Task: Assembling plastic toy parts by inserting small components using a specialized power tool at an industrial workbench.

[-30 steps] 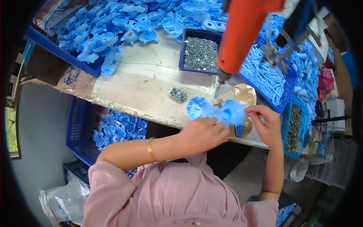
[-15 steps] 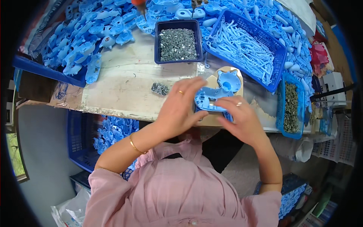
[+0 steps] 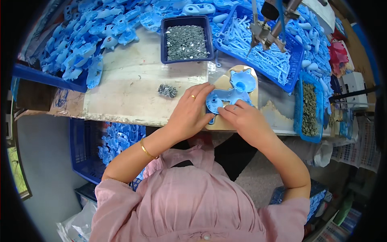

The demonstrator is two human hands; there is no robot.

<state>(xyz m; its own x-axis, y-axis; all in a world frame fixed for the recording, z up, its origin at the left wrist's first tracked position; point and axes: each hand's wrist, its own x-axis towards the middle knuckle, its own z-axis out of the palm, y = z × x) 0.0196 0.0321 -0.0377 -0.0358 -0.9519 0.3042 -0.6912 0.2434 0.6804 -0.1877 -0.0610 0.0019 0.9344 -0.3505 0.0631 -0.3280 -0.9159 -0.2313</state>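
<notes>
A light blue plastic shell (image 3: 231, 95), hollow side up with a round cup at its far end, lies on a tan jig board (image 3: 252, 74) at the table's front edge. My left hand (image 3: 189, 109) is closed about the shell's left end, thumb on the near side and long fingers along the far side. Bent over its near edge, my right hand (image 3: 244, 120) presses thumb and fingertips onto the shell; anything small beneath those fingertips is hidden. To the left lies a small clump of metal pieces (image 3: 167, 91).
Behind stand a dark blue tray (image 3: 162, 42) of small metal parts and a blue basket (image 3: 296, 66) of light blue rods. A metal tool head (image 3: 266, 34) hangs over that basket. A turquoise basket (image 3: 298, 115) of screw-like pieces is right; blue shells (image 3: 80, 48) heap left.
My right hand has come down and left onto the shell. My left fingers have settled against its end. The metal tool head has come into view above; the orange-topped tool is gone from view.
</notes>
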